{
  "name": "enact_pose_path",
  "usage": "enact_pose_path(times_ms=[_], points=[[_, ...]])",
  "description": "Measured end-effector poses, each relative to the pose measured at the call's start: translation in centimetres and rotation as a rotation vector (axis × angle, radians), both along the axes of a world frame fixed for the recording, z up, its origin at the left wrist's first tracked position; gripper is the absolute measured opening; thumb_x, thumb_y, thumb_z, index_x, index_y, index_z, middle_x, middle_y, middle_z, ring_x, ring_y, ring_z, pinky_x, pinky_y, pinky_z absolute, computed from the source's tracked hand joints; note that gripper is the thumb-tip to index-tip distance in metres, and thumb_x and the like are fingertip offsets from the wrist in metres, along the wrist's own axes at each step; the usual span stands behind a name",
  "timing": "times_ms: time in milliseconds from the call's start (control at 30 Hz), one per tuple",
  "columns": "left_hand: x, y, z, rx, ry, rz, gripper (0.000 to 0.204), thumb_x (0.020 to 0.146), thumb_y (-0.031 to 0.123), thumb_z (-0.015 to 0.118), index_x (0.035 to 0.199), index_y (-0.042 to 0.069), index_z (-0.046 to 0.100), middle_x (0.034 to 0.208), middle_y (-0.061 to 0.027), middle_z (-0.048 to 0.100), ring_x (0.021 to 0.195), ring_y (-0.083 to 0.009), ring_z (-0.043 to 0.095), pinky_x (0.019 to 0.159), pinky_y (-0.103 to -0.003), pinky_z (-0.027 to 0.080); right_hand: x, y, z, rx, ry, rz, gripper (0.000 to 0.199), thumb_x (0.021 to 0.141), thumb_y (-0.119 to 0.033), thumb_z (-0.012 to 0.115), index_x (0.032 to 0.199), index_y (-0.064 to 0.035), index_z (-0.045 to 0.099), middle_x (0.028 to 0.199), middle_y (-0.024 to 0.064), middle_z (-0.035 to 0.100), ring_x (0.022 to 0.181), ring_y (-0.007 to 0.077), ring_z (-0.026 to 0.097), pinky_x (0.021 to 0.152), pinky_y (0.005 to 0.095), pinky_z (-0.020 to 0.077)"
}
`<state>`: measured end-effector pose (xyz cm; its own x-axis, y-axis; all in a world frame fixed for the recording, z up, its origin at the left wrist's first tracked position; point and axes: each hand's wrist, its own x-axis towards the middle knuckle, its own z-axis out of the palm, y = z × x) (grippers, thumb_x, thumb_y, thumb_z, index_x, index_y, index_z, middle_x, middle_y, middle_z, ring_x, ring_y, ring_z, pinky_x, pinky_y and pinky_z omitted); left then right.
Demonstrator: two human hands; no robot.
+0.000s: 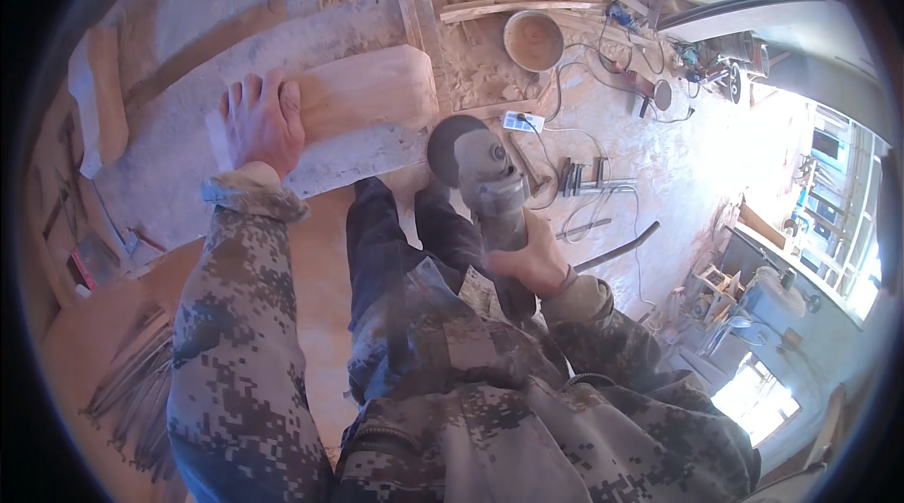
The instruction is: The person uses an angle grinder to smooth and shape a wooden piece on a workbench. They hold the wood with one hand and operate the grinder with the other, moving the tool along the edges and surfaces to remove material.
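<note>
A thick pale wooden block with a rounded end lies on a dusty grey board. My left hand is on the block's left part, fingers over its top and holding it against the board. In my right hand is an angle grinder, gripped round its body. The grinder's dark round disc is just beyond the block's right end; whether the two touch, I cannot tell. Part of the grinder's rear is hidden by my hand and sleeve.
Sawdust and wood offcuts surround a round pan at the back. A white power strip, cables and several dark tools lie on the floor to the right. Another shaped wood piece stands at far left, and metal rods lie lower left.
</note>
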<state>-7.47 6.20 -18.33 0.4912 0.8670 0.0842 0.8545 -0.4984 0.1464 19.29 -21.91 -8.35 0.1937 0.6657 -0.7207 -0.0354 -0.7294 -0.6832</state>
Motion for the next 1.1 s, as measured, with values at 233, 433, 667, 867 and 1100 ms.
enact_pose_path(times_ms=[233,433,667,867,1100], points=[[0.0,0.2,-0.4,0.03,0.109,0.015,0.036,0.112,0.038,0.049,0.135,0.016,0.067,0.127,-0.0093,0.068,0.123,-0.0347,0.06,0.111,-0.053,0.044,1.5,5.8,-1.4,0.048,-0.034,0.063,0.054,0.075,-0.015,0.084,0.123,0.0024,0.067,0.101,0.0117,0.075,0.091,0.0208,0.072,0.084,0.0392,0.0586],[0.0,0.0,0.0,0.044,0.104,0.013,0.037,0.113,0.037,0.049,0.136,0.015,0.067,0.127,-0.0103,0.068,0.123,-0.0352,0.06,0.11,-0.053,0.044,1.5,1.5,-2.0,0.017,-0.006,0.092,0.06,0.076,-0.011,0.086,0.131,0.0018,0.067,0.115,0.0066,0.072,0.104,0.0163,0.066,0.097,0.0363,0.0539],[-0.2,0.1,-0.1,0.049,0.089,0.01,0.038,0.112,0.036,0.049,0.137,0.014,0.068,0.125,-0.0104,0.069,0.121,-0.0348,0.061,0.111,-0.051,0.044,1.4,1.0,-1.6,0.022,0.06,0.012,0.063,0.076,-0.009,0.085,0.135,0.0015,0.066,0.118,0.0059,0.071,0.107,0.0164,0.066,0.099,0.0364,0.0534],[-0.3,0.2,-0.3,0.06,0.074,-0.003,0.038,0.112,0.037,0.049,0.136,0.015,0.068,0.125,-0.0104,0.069,0.121,-0.0349,0.062,0.111,-0.051,0.044,1.7,3.1,-2.1,0.01,-0.042,0.115,0.06,0.076,-0.009,0.085,0.132,0.0016,0.066,0.112,0.0055,0.072,0.101,0.0151,0.067,0.093,0.0346,0.055],[-0.7,0.3,-0.5,0.036,0.059,-0.002,0.037,0.111,0.036,0.052,0.134,0.012,0.069,0.121,-0.0137,0.068,0.117,-0.0373,0.059,0.111,-0.053,0.04,2.0,2.6,-2.0,0.018,0.016,-0.008,0.062,0.072,-0.02,0.085,0.128,0.0002,0.068,0.103,0.014,0.077,0.097,0.0252,0.074,0.091,0.0402,0.0586]])
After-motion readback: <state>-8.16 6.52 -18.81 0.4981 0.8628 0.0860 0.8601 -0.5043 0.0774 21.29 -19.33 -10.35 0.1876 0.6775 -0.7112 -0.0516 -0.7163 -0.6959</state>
